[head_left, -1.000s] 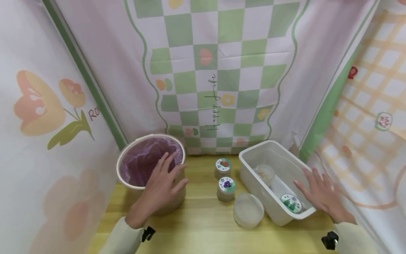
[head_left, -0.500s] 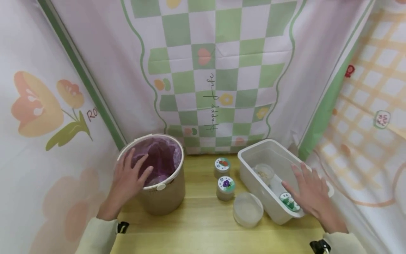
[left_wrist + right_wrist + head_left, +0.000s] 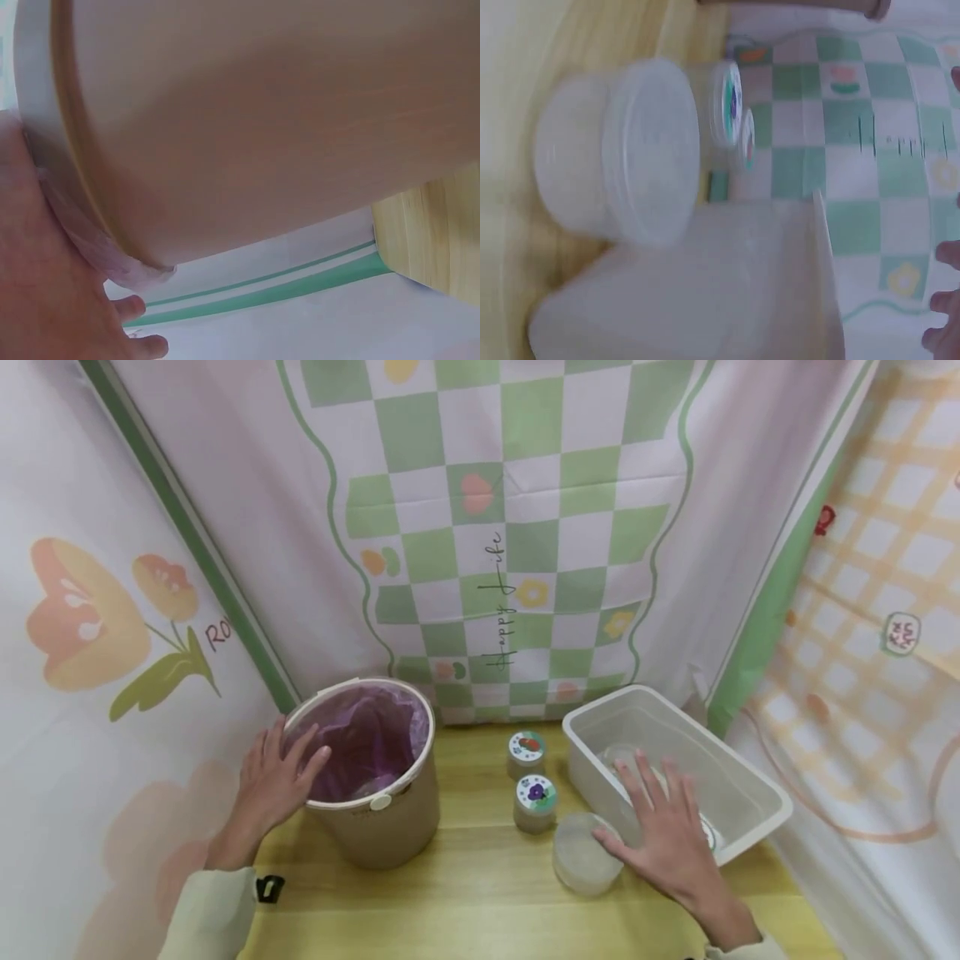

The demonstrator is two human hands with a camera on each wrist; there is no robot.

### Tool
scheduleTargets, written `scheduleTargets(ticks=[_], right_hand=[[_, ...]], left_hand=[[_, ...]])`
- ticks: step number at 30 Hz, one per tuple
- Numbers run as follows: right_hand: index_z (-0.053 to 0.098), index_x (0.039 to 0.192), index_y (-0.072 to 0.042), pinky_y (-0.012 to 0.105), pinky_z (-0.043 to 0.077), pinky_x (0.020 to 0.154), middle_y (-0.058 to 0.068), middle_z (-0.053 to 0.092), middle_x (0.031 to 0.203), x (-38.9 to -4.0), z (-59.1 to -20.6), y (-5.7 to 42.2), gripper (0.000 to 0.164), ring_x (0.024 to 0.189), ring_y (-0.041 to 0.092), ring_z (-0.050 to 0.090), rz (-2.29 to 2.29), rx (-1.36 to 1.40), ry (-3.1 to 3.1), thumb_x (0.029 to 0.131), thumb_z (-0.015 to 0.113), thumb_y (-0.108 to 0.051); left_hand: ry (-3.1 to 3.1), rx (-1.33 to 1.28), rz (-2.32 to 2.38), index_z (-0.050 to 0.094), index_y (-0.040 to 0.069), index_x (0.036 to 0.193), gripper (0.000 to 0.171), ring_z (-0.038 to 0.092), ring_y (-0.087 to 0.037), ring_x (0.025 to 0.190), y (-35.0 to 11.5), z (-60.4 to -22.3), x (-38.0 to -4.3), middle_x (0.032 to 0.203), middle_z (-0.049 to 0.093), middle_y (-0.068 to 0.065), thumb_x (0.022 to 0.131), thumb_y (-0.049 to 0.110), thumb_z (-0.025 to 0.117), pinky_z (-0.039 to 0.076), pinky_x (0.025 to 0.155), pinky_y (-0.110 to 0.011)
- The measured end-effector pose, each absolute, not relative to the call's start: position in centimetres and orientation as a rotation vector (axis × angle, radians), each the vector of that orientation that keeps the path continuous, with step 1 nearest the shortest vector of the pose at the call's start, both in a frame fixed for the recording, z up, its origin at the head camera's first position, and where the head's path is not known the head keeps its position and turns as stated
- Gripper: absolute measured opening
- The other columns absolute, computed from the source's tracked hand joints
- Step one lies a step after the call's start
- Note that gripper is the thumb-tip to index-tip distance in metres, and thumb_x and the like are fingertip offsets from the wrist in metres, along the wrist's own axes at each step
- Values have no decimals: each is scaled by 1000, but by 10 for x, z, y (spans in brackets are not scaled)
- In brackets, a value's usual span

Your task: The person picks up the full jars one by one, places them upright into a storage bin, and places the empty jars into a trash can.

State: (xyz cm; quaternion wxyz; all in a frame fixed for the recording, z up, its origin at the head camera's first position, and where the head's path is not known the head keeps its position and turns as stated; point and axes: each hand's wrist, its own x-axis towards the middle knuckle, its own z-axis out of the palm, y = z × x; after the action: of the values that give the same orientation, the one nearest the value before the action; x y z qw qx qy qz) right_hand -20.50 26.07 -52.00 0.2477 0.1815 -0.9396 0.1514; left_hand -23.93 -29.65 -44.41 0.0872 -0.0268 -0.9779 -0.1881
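My left hand (image 3: 266, 789) is at the left rim of a beige trash bin (image 3: 393, 835) lined with a purple bag, its fingers spread. The left wrist view has the palm close beside the bin's rim (image 3: 64, 112). Over the near side of a white rectangular tub (image 3: 750, 772) hovers my right hand (image 3: 667, 843), fingers spread, holding nothing. Its thumb overlaps a translucent round container with a lid (image 3: 581, 864), which appears large in the right wrist view. Inside the tub, a small clear container (image 3: 618, 756) and a round printed lid (image 3: 707, 833) are partly hidden by that hand.
Two small jars stand between bin and tub: one lid has a purple flower (image 3: 536, 793), the one behind a red print (image 3: 527, 747). Printed cloth (image 3: 525, 527) hangs close around the back and sides of the wooden table (image 3: 450, 893).
My left hand has moved left from over the bin's mouth to its left rim. My right hand has swung left from the tub's right side toward the round container.
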Motion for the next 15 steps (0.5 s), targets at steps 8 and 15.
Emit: scheduleTargets(ticks=[8,15], right_hand=[[36,155,-11,54,10,124,17,30,162,-200,-543,218,100,151,45,16,525,650,-2441,80,61,-73],[37,155,-13,67,32,110,12,29,163,-188,-577,203,100,151,42,17,552,654,-2528,77,71,-66]], left_hand=[[-2962,-38,-566,24,23,160,71,-7,-57,147,-303,-446,-240,165,-17,-20,102,64,29,-1,112,-76],[-3002,-8,-566,13,30,162,73,1,-57,147,-298,-449,-246,164,-20,-20,100,68,25,15,104,-83]])
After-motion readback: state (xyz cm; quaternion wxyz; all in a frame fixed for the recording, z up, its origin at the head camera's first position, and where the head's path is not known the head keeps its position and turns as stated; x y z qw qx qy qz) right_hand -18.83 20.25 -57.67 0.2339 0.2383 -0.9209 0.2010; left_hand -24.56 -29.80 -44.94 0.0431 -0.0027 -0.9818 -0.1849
